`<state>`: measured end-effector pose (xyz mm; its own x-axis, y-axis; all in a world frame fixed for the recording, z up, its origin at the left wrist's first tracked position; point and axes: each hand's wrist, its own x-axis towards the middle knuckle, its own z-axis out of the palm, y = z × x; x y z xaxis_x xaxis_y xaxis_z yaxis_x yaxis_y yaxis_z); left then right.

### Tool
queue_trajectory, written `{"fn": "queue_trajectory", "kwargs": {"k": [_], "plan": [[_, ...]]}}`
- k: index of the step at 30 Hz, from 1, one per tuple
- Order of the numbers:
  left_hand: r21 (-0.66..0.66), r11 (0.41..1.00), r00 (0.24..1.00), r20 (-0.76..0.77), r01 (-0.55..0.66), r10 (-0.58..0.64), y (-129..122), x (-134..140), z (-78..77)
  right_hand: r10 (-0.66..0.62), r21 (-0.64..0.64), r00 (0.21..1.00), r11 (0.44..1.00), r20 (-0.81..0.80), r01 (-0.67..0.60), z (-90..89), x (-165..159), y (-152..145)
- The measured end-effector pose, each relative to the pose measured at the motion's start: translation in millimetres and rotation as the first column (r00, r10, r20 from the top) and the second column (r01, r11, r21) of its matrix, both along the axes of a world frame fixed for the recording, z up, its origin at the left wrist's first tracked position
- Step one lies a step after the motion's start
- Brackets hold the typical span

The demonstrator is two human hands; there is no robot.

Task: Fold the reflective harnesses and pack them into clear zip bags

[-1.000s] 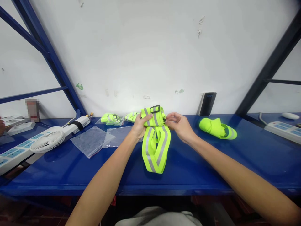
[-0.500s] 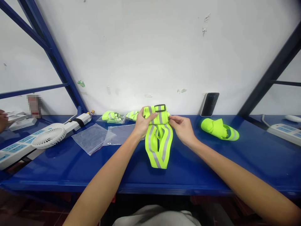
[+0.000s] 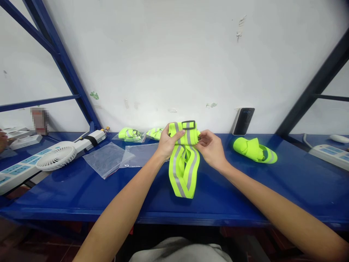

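a blue table (image 3: 231, 196) spans the lower frame; at centre, a neon-yellow reflective strap (image 3: 176, 163) is clamped in the left hand (image 3: 167, 143), the right hand (image 3: 212, 147) touching its right edge, grip unclear; a slide buckle (image 3: 188, 122) tops it.

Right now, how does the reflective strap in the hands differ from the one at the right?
The held strap trails a long open loop; the resting strap lies bundled on the blue table. The held strap shows long grey stripes; the resting strap, a short one near one end. Both are fluorescent yellow-green.
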<state>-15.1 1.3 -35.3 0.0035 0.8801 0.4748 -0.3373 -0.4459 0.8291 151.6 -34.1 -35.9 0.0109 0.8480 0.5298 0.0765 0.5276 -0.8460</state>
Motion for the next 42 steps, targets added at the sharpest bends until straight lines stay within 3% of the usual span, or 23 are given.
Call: {"fn": "queue_trajectory", "kwargs": {"k": [3, 5, 10, 14, 19, 23, 26, 32, 38, 42], "plan": [[0.130, 0.975, 0.974, -0.118, -0.179, 0.194, -1, -4, 3.0, 0.199, -0.138, 0.980, 0.970, -0.004, -0.198, 6.2, 2, -4], [0.180, 0.960, 0.956, -0.164, -0.213, 0.243, -3, -7, 6.9, 0.332, -0.257, 0.939, 0.903, -0.089, -0.344, 12.0, 5, -6], [0.207, 0.977, 0.953, -0.284, -0.045, 0.104, -11, -8, 15.2, 0.464, -0.383, 0.813, 0.721, -0.353, -0.578, 22.4, 10, -7], [0.185, 0.981, 0.935, -0.355, 0.059, 0.011, -15, -6, 14.3, 0.483, -0.433, 0.765, 0.634, -0.425, -0.641, 22.7, 13, -5], [0.216, 0.974, 0.917, -0.400, 0.074, 0.019, -18, -3, 12.5, 0.491, -0.562, 0.779, 0.544, -0.390, -0.623, 25.9, 17, -5], [0.209, 0.971, 0.914, -0.405, 0.114, -0.020, -22, -1, 14.4, 0.427, -0.585, 0.796, 0.540, -0.429, -0.605, 28.7, 17, -6], [0.202, 0.970, 0.906, -0.422, 0.137, -0.040, -23, 0, 16.2, 0.418, -0.552, 0.766, 0.533, -0.488, -0.642, 26.2, 17, -5], [0.234, 0.961, 0.883, -0.468, 0.147, -0.021, -24, -1, 18.4, 0.413, -0.570, 0.749, 0.486, -0.518, -0.662, 21.4, 18, -1], [0.292, 0.939, 0.854, -0.521, 0.184, -0.005, -24, -4, 19.5, 0.362, -0.516, 0.712, 0.504, -0.602, -0.693, 21.1, 16, 0], [0.279, 0.938, 0.854, -0.520, 0.206, -0.033, -24, -6, 18.8, 0.317, -0.501, 0.743, 0.577, -0.590, -0.645, 19.5, 11, -1]]}}
